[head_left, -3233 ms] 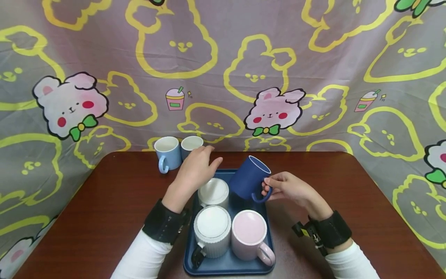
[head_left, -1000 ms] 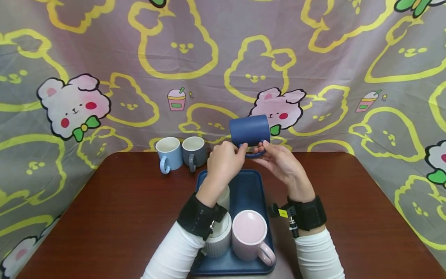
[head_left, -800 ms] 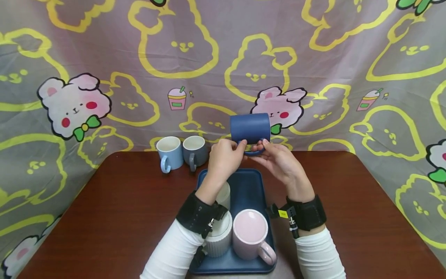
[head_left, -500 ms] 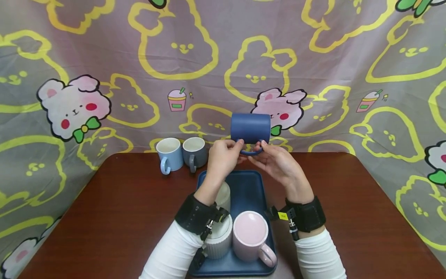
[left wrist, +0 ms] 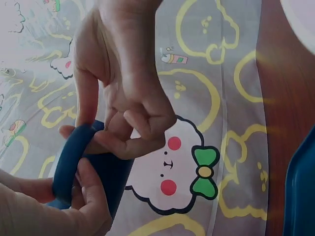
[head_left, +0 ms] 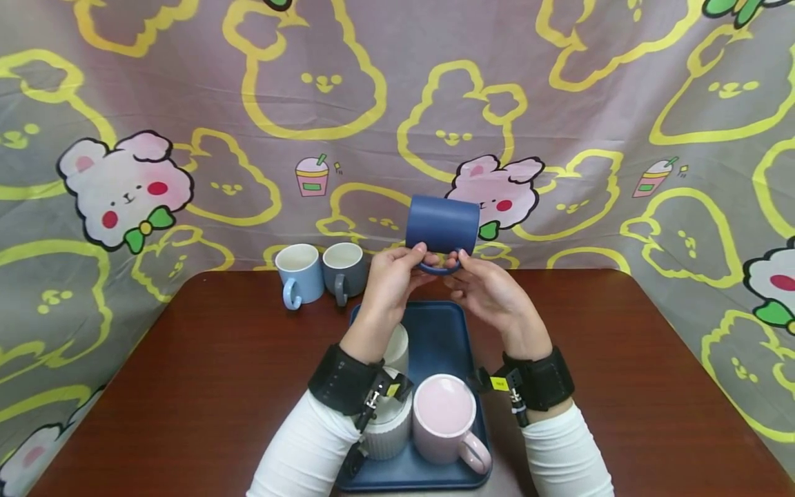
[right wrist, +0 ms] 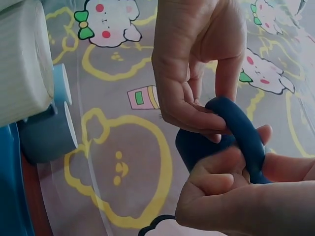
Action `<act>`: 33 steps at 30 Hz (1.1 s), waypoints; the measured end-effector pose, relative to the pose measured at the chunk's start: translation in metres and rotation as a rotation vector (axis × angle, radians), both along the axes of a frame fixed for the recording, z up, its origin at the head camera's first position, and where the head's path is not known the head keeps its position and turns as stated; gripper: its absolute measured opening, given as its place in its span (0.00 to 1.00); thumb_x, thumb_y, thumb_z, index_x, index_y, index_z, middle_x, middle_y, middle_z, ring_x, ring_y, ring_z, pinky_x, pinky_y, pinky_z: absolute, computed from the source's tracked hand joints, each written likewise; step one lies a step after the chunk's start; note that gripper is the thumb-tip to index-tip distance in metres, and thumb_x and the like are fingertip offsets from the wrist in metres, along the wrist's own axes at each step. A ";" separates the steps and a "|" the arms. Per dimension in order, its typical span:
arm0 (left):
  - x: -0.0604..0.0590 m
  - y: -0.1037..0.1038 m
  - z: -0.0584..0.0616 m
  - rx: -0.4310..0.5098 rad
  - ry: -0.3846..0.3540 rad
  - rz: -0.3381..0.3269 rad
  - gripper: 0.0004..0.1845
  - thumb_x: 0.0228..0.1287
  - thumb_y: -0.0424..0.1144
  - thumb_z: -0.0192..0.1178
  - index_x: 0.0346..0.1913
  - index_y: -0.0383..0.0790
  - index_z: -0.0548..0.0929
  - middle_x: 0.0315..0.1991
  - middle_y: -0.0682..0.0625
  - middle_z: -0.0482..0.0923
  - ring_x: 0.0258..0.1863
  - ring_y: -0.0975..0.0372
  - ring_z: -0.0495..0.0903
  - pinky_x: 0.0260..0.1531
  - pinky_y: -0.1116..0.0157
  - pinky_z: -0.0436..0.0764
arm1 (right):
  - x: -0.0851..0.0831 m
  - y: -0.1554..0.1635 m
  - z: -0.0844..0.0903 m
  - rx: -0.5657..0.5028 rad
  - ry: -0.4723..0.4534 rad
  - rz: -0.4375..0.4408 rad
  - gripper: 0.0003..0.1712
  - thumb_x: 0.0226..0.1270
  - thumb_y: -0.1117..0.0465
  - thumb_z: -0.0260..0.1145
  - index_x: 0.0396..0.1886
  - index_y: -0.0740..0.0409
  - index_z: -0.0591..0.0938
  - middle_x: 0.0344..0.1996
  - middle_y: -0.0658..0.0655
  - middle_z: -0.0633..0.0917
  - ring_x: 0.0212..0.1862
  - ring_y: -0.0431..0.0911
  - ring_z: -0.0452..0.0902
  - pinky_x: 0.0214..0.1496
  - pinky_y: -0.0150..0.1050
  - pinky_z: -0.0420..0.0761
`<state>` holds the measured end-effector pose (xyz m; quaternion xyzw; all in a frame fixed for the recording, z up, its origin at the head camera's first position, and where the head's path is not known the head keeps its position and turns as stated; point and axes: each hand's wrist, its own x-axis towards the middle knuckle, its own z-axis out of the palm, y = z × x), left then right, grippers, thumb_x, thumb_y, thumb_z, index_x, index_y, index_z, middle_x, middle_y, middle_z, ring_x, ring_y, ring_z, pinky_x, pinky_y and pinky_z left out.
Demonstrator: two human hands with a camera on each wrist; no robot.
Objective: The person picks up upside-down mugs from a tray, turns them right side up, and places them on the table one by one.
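Note:
A dark blue mug is held in the air above the far end of the dark blue tray, with its handle pointing down toward me. My left hand pinches the left side of the handle, and my right hand pinches the right side. In the left wrist view the left hand's fingers curl round the handle. In the right wrist view both hands grip the handle from opposite sides.
On the tray stand a pink mug, a white ribbed mug and another white mug partly hidden by my left arm. A light blue mug and a grey mug stand at the brown table's far edge, against the patterned cloth.
The right hand has lifted the blue mug from just above the tray to higher up near the cloth. The left hand has come over and taken the handle too. Over the last second the mug has barely moved.

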<state>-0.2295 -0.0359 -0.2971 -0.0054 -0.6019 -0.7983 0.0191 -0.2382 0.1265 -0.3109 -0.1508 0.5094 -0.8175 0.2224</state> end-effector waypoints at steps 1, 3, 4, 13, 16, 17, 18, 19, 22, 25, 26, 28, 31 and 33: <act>0.000 0.000 0.000 0.027 0.000 0.001 0.15 0.70 0.36 0.53 0.37 0.25 0.83 0.22 0.53 0.81 0.25 0.65 0.82 0.39 0.63 0.84 | 0.000 0.000 0.000 -0.011 -0.006 0.011 0.22 0.78 0.55 0.41 0.31 0.50 0.80 0.28 0.45 0.78 0.36 0.41 0.65 0.36 0.33 0.59; 0.000 0.000 -0.001 0.086 -0.006 -0.005 0.14 0.70 0.36 0.53 0.32 0.28 0.83 0.21 0.52 0.80 0.26 0.64 0.82 0.39 0.64 0.83 | -0.001 -0.001 -0.001 -0.042 -0.026 0.031 0.23 0.78 0.55 0.40 0.30 0.51 0.80 0.27 0.45 0.78 0.35 0.41 0.64 0.36 0.32 0.59; 0.000 0.000 -0.001 0.113 -0.012 -0.007 0.14 0.70 0.36 0.53 0.29 0.31 0.83 0.21 0.52 0.80 0.26 0.64 0.81 0.38 0.65 0.82 | -0.002 -0.001 -0.001 -0.056 -0.038 0.038 0.23 0.78 0.55 0.39 0.30 0.51 0.80 0.27 0.45 0.78 0.34 0.41 0.64 0.36 0.32 0.59; 0.001 0.000 0.004 0.388 -0.076 -0.104 0.12 0.70 0.35 0.53 0.28 0.38 0.80 0.22 0.51 0.78 0.28 0.63 0.80 0.42 0.67 0.79 | -0.002 0.000 -0.001 -0.191 -0.086 0.110 0.23 0.79 0.56 0.38 0.35 0.54 0.79 0.29 0.47 0.79 0.34 0.41 0.65 0.36 0.31 0.62; 0.002 0.000 0.005 0.411 -0.085 -0.139 0.13 0.71 0.36 0.52 0.28 0.38 0.81 0.22 0.52 0.79 0.30 0.63 0.81 0.43 0.67 0.78 | -0.003 0.000 -0.002 -0.207 -0.102 0.112 0.23 0.79 0.56 0.37 0.35 0.55 0.79 0.29 0.48 0.78 0.34 0.41 0.64 0.36 0.32 0.62; 0.003 0.000 0.005 0.414 -0.085 -0.151 0.13 0.71 0.37 0.51 0.29 0.38 0.81 0.23 0.52 0.80 0.30 0.63 0.81 0.44 0.67 0.78 | -0.003 0.000 -0.003 -0.213 -0.105 0.113 0.22 0.79 0.56 0.37 0.36 0.55 0.78 0.29 0.48 0.77 0.33 0.41 0.64 0.36 0.32 0.61; 0.003 0.000 0.005 0.418 -0.086 -0.162 0.14 0.71 0.37 0.51 0.28 0.38 0.82 0.23 0.52 0.80 0.31 0.63 0.82 0.45 0.66 0.77 | -0.003 0.000 -0.003 -0.222 -0.109 0.115 0.22 0.79 0.56 0.37 0.36 0.56 0.78 0.29 0.48 0.77 0.33 0.41 0.64 0.36 0.32 0.61; 0.003 0.000 0.005 0.421 -0.086 -0.171 0.14 0.72 0.37 0.50 0.28 0.39 0.82 0.23 0.52 0.80 0.31 0.63 0.82 0.47 0.66 0.77 | -0.003 0.001 -0.003 -0.230 -0.110 0.114 0.22 0.79 0.56 0.37 0.37 0.56 0.78 0.29 0.48 0.77 0.33 0.41 0.64 0.36 0.32 0.61; 0.003 -0.001 0.005 0.444 -0.085 -0.204 0.15 0.72 0.37 0.49 0.29 0.39 0.82 0.23 0.52 0.81 0.31 0.64 0.82 0.52 0.64 0.74 | -0.002 0.001 -0.003 -0.245 -0.110 0.111 0.21 0.78 0.56 0.38 0.39 0.57 0.78 0.30 0.49 0.77 0.33 0.41 0.65 0.36 0.32 0.62; 0.004 -0.001 0.006 0.473 -0.081 -0.239 0.16 0.73 0.37 0.48 0.28 0.39 0.83 0.24 0.52 0.81 0.33 0.63 0.82 0.60 0.61 0.70 | -0.001 0.001 -0.001 -0.263 -0.116 0.122 0.20 0.78 0.56 0.38 0.41 0.57 0.77 0.31 0.49 0.77 0.34 0.42 0.66 0.37 0.31 0.63; 0.004 -0.002 0.007 0.478 -0.078 -0.248 0.17 0.73 0.37 0.48 0.28 0.39 0.83 0.24 0.52 0.81 0.34 0.63 0.83 0.62 0.61 0.69 | 0.000 0.001 -0.001 -0.266 -0.121 0.129 0.19 0.78 0.56 0.38 0.42 0.57 0.76 0.31 0.49 0.77 0.35 0.42 0.66 0.37 0.31 0.64; 0.005 -0.002 0.009 0.483 -0.074 -0.261 0.17 0.73 0.37 0.47 0.28 0.39 0.83 0.25 0.52 0.82 0.35 0.63 0.84 0.64 0.62 0.68 | 0.000 0.001 -0.001 -0.272 -0.129 0.138 0.18 0.78 0.55 0.38 0.44 0.57 0.74 0.32 0.49 0.76 0.35 0.42 0.65 0.38 0.31 0.65; 0.005 -0.003 0.013 0.486 -0.083 -0.255 0.15 0.73 0.37 0.48 0.30 0.38 0.82 0.24 0.51 0.81 0.34 0.62 0.84 0.59 0.65 0.73 | 0.000 -0.001 0.000 -0.274 -0.152 0.131 0.18 0.78 0.55 0.38 0.45 0.58 0.73 0.34 0.51 0.75 0.37 0.42 0.65 0.40 0.31 0.66; 0.005 -0.004 0.016 0.496 -0.101 -0.238 0.13 0.73 0.37 0.48 0.32 0.38 0.81 0.24 0.51 0.81 0.32 0.63 0.83 0.53 0.67 0.76 | -0.001 -0.002 0.000 -0.266 -0.165 0.120 0.18 0.78 0.55 0.39 0.46 0.58 0.74 0.35 0.52 0.75 0.38 0.43 0.66 0.42 0.32 0.68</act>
